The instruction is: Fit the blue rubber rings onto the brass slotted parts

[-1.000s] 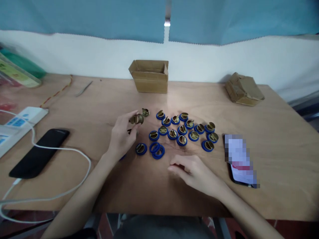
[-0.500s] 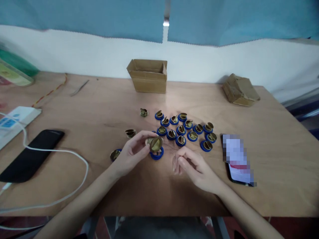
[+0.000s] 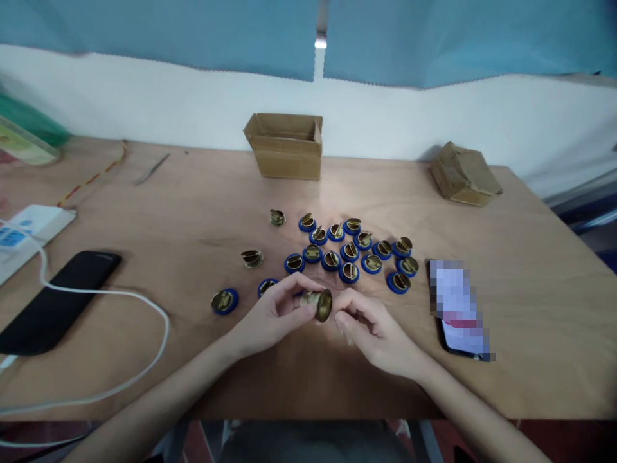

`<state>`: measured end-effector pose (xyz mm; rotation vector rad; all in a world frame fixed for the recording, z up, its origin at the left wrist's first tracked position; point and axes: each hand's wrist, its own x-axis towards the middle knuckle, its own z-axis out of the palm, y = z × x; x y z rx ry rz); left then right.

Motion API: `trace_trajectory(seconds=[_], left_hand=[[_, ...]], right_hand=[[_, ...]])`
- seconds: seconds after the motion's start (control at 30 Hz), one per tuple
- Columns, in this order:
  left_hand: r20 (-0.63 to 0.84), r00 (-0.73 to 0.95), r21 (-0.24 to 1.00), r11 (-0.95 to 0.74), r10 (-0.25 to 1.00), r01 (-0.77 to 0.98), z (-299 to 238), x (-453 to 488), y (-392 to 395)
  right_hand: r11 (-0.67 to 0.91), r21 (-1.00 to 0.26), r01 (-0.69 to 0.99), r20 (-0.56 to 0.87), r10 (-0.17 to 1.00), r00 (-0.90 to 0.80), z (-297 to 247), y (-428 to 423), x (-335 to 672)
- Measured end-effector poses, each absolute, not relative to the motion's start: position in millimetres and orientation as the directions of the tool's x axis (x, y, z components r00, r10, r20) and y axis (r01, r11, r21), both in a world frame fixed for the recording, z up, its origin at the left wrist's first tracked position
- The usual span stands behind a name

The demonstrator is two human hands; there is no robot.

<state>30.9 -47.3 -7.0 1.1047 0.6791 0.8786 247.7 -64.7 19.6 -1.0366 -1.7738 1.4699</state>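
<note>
Near the middle of the worktop's (image 3: 308,389) front edge, the left hand (image 3: 284,312) was closed on a brass-coloured cap (image 3: 324,306), pinching it between thumb and fingers. The right hand (image 3: 380,331) was just beside its open end, with curled fingers; I could not tell whether it held something small.

The cap was probably light and stiff, perhaps a little slippery, because the metal looked smooth. It did not seem fragile. The good hold, I think, was around its side wall, behind the rim. It looked short, round and hollow, with a dull golden shine.

The black phone (image 3: 58,308) lay on the left part of the worktop, and the lit phone (image 3: 465,328) toward the right edge. Behind the hands, around the centre, were similar pieces (image 3: 349,251) seated in blue rings (image 3: 235,301); left of most of them were two bare pieces (image 3: 252,259). Along the far edge stood the open carton (image 3: 289,159), and the crumpled carton (image 3: 467,177) near the far right corner.
</note>
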Motion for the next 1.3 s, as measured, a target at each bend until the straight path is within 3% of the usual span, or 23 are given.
trace_trajectory(seconds=[0.23, 0.5, 1.0, 1.1, 1.3], left_hand=[[-0.050, 0.544, 0.900, 0.274, 0.838, -0.340, -9, 34, -50], [-0.049, 0.542, 0.888, 0.286, 0.839, -0.361, -10, 36, -51], [-0.030, 0.531, 0.896, 0.258, 0.847, -0.362, -13, 36, -52], [-0.012, 0.495, 0.924, 0.199, 0.869, -0.326, -15, 35, -52], [0.062, 0.500, 0.966, 0.074, 0.864, -0.247, -12, 33, -51]], right_hand=[[0.149, -0.962, 0.230, 0.005, 0.849, -0.529, 18, -62, 248], [0.363, -0.894, 0.262, 0.200, 0.847, -0.493, 16, -66, 242], [0.458, -0.827, 0.325, 0.279, 0.837, -0.471, 16, -67, 242], [0.549, -0.752, 0.364, 0.338, 0.796, -0.503, 10, -70, 242], [0.751, -0.475, 0.459, 0.478, 0.658, -0.582, -3, -75, 240]])
